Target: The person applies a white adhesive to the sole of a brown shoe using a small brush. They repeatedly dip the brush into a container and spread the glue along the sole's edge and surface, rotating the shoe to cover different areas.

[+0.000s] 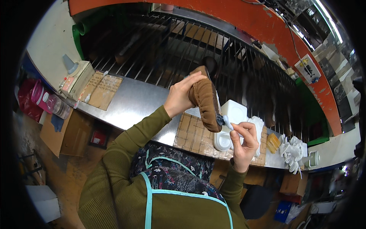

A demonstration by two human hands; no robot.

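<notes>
My left hand (182, 94) is wrapped round a brown shoe (209, 104), which it holds up tilted over the bench, toe end down to the right. Pinched between the fingertips of my right hand (245, 144) is a small pale brush-like applicator (227, 122). Its tip touches the dark lower edge of the shoe near the toe, or lies very close to it. Just behind and below stands a white plastic container (234, 110) with a round lower part, partly hidden by the shoe and my right hand.
A metal bench (131, 97) runs before me, with taped cardboard (190, 131) on it. Beyond lies a rack of metal bars (152, 68). White cloths (292, 152) and a yellowish block (272, 143) lie at right. A cardboard piece (101, 91) and a grey cone (69, 64) are at left.
</notes>
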